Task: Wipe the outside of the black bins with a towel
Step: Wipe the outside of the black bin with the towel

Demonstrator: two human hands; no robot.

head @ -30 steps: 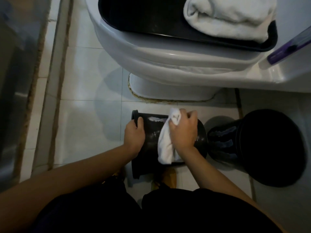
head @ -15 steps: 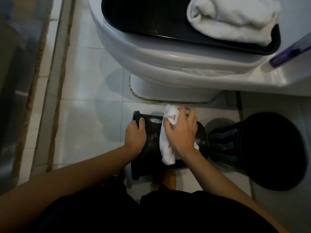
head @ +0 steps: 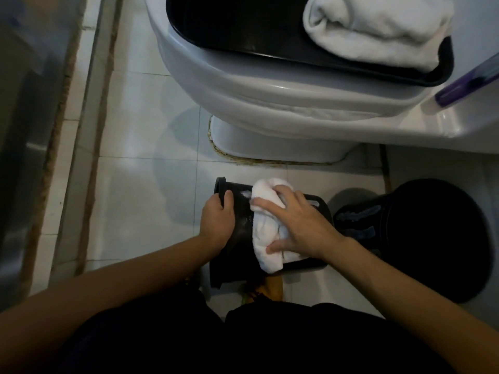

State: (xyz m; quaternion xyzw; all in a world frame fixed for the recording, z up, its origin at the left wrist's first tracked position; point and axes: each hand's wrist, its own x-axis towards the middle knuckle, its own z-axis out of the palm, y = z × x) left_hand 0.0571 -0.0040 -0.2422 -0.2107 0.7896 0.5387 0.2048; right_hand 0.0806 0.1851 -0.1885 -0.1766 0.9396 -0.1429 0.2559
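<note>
My left hand (head: 217, 221) grips the tipped bin (head: 243, 225) at its rim; right hand (head: 299, 225) presses the towel (head: 266, 233) flat — hard strokes could roll the bin free.

Your two forearms (head: 129, 282) are bare from the elbows down, with no sleeve reaching into view on either one. Both your left hand (head: 217, 220) and your right hand (head: 299, 225) are bare too, fingers uncovered. Below them you wear dark, almost black clothing (head: 243, 344) over your lap and knees, too dim for its cut or fabric to show.
</note>
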